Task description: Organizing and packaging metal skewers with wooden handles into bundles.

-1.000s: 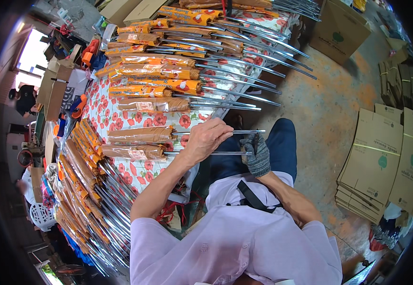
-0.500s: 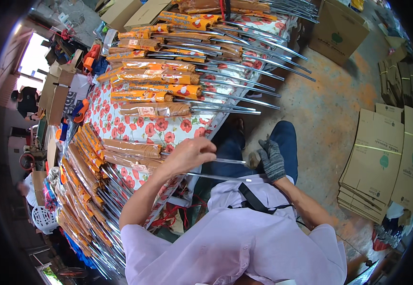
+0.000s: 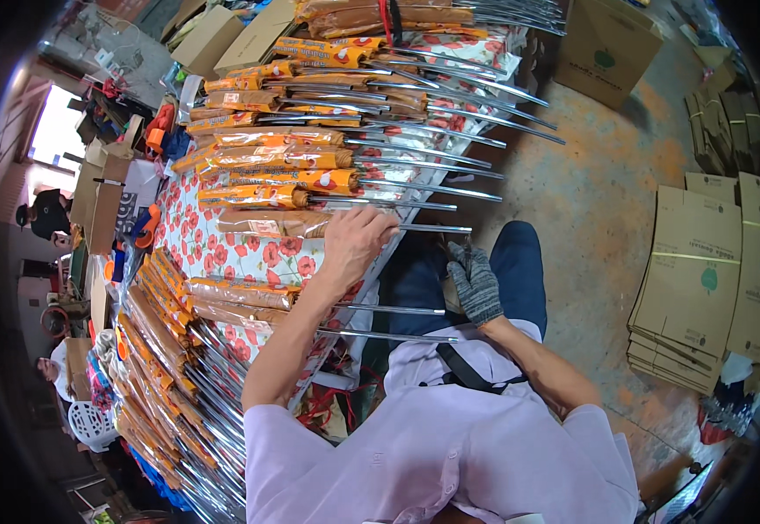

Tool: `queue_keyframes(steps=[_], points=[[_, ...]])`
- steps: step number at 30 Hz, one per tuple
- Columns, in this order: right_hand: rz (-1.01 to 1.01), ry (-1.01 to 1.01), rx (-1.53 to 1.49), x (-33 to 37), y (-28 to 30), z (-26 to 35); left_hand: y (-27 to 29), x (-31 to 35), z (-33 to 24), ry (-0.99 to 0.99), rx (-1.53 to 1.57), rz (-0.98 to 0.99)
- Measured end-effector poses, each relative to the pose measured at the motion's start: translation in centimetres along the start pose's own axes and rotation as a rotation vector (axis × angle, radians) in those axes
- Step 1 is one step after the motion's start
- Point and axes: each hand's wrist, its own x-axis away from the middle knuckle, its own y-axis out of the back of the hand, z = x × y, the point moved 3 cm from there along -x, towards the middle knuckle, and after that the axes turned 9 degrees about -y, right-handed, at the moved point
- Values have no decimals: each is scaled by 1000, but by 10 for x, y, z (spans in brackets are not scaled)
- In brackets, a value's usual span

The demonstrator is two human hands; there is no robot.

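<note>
Bare and reaching over the table, my left hand (image 3: 360, 245) is closed round the metal rod (image 3: 435, 229) of a brown bundle (image 3: 262, 224) in clear wrapping. The rod's end sticks out past the table edge. My right hand (image 3: 477, 286), in a grey knitted glove, is above my lap near that rod end. Its fingers are curled in, and a pale brownish thing shows beside them, too hidden to name. Nearer to me, two more wrapped bundles (image 3: 245, 293) lie side by side, their metal rods (image 3: 393, 309) pointing right over my lap.
Several orange-wrapped bundles (image 3: 279, 158) lie in rows on the flowered tablecloth (image 3: 223, 236). A dense pile of rods and bundles (image 3: 166, 375) is at the left. Flat cardboard stacks (image 3: 690, 279) stand on the floor at right, with a carton (image 3: 607, 52) at the back. Other people (image 3: 48, 214) are at far left.
My left hand has moved away from me, off the two near bundles to the rod of the farther one. My right hand has shifted slightly left. The view has turned a little.
</note>
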Motion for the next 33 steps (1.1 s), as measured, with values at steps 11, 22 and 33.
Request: queue_keyframes(steps=[11,22,33], points=[[-20,37,-4,-5,-4,3,3,2,-14,0,113,-9],[12,-13,-47,-4,-6,3,6,4,-18,-5,163,-34],[-116,108,-42,-3,-11,3,7,5,-21,-21,176,-68]])
